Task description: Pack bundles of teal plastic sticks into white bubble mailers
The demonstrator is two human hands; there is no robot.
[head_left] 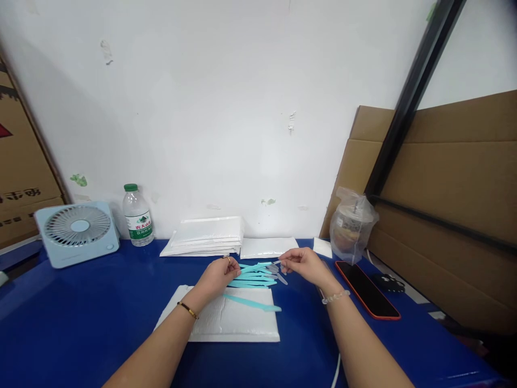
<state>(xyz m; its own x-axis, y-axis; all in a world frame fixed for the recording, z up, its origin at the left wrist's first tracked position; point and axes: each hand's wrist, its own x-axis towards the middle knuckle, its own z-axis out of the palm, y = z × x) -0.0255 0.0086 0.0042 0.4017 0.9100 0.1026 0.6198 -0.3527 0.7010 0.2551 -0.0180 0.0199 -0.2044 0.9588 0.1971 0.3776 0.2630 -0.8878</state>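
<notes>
My left hand [223, 274] is closed at the left ends of several turquoise plastic sticks, pinching one of them. These turquoise sticks [254, 283] lie side by side on the blue table. My right hand [301, 263] pinches a small pale translucent piece [277, 262] at the right end of the sticks. More translucent pieces [283, 278] lie just left of my right hand. One separate turquoise stick [252, 303] rests across a white padded envelope [238, 323], which lies flat in front of me, partly under my left forearm.
Along the wall stand a light blue fan [81, 234], a water bottle [138, 215], stacked white envelopes [205, 234] and another envelope [269, 247]. At right are a bagged cup [352, 226], a phone [367, 291] and a white cable [336, 372] on the blue table [72, 323].
</notes>
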